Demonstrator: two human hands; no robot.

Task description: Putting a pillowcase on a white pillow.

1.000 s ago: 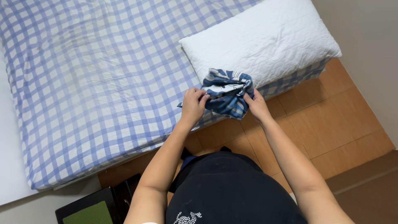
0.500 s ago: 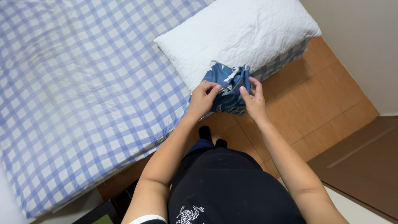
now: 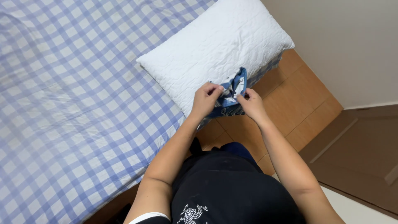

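A small folded blue and white patterned cloth [image 3: 230, 96] is held up between both hands, just over the near edge of a white quilted pillow [image 3: 215, 49]. My left hand [image 3: 206, 99] pinches its left side with closed fingers. My right hand [image 3: 250, 104] grips its right side, thumb on top. The pillow lies at the head of a bed covered by a blue and white checked sheet [image 3: 70, 95]. Most of the cloth is hidden behind my fingers.
A wooden floor [image 3: 302, 112] runs beside the bed to the right. A pale wall [image 3: 348, 41] stands at the far right, and a dark brown door or panel [image 3: 365, 157] lies at the lower right. My dark clothing fills the bottom of the view.
Both hands have lifted the cloth up and over toward the pillow's edge. The cloth is more bunched and smaller between my fingers.
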